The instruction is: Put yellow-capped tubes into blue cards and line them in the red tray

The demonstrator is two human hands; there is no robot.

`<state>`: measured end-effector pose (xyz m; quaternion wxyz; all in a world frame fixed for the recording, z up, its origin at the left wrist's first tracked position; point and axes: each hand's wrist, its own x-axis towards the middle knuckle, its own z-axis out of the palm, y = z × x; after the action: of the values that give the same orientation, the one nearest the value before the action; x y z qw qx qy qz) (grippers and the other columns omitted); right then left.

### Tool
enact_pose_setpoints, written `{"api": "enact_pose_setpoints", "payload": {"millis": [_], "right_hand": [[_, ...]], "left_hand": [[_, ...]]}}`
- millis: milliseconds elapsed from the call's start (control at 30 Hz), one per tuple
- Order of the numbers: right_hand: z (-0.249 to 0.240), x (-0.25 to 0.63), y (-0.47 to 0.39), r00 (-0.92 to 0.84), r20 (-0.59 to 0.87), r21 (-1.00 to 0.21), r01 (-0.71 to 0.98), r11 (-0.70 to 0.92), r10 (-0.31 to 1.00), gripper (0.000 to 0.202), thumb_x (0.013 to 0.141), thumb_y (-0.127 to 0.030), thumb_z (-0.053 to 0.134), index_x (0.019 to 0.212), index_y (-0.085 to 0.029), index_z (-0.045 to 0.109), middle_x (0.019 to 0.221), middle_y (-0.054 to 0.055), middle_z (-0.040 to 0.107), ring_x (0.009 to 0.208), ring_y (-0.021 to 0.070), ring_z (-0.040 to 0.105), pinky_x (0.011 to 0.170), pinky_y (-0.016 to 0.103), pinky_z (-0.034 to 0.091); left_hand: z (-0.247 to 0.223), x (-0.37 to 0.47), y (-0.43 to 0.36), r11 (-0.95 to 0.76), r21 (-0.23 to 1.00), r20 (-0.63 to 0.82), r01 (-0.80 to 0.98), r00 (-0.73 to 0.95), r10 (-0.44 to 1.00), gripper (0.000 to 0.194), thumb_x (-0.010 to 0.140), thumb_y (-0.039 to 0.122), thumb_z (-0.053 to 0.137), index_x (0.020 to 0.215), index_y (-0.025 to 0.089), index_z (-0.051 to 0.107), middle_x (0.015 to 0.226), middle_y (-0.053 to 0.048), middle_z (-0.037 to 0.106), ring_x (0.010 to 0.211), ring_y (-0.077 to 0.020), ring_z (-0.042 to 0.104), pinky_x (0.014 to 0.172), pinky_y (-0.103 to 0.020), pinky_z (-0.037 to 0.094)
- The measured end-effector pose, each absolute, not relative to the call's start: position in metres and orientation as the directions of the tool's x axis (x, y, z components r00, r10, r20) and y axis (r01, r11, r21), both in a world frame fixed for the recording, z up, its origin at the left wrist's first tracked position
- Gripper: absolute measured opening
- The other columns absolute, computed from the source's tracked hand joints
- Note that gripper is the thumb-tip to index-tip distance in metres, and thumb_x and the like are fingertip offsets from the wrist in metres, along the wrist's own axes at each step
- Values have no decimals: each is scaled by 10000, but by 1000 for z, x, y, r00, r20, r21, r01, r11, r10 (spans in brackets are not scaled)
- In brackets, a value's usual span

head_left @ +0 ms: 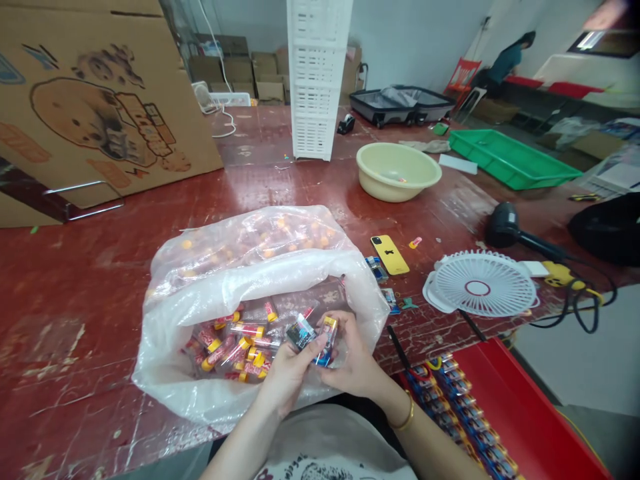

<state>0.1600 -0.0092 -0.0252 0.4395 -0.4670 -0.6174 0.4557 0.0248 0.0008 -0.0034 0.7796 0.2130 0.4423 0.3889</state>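
Note:
In front of me a white plastic bag (165, 340) lies with its mouth folded open. Inside it are several small clear tubes (235, 350) with yellow caps and red labels. Over the bag's near right edge, my left hand (287, 373) pinches small printed cards (300, 331), dark and light blue. Its thumb reaches onto a small clear tube with a yellow top and blue bottom (327, 339). My right hand (355, 363) curls its fingers around that tube from the right. Fingers partly hide both items.
Right of the bag lie a yellow phone (390, 255), card packs (376, 268), a white fan (480, 283) and a hair dryer (505, 227). A red tray (530, 400) holds rows of packed pieces. Behind stand a cream basin (399, 187), a white basket stack (317, 80) and a cardboard box (100, 100).

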Motion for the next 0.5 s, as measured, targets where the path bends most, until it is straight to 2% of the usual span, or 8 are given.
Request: {"api": "enact_pose_setpoints", "payload": {"millis": [100,267,400,500], "right_hand": [[-25,161,-11,-176,149,-968,174,180,973,663,617,-99,698,1161,-247,348,1093,51,475,1015,194,549,869,330,494],[-28,159,-12,-145,173,-967,162,196,974,639,619,-91,679,1136,-252,340,1085,47,455,1008,183,542,865,318,490],[-27,158,-12,-133,161,-969,169,182,978,652,613,-110,696,1147,-253,351,1102,51,452,1027,193,536,893,335,482],[-19,167,-19,-85,166,-974,142,177,982,666,617,-160,730,1154,-259,349,1144,61,450,1081,211,526,938,359,459]], "left_hand": [[-6,24,-2,604,691,-529,-398,292,797,290,670,333,805,866,123,765,664,-56,748,625,-153,674,663,-236,514],[-6,27,-3,598,701,-524,-387,290,801,288,665,330,808,866,129,763,676,-55,750,624,-153,667,671,-245,511],[-6,30,0,576,740,-512,-347,264,818,331,716,423,745,862,126,757,690,-65,755,651,-205,684,676,-295,521],[-7,29,3,563,743,-525,-361,206,826,401,751,519,665,858,143,753,772,-73,767,763,-259,705,705,-332,537]]}}
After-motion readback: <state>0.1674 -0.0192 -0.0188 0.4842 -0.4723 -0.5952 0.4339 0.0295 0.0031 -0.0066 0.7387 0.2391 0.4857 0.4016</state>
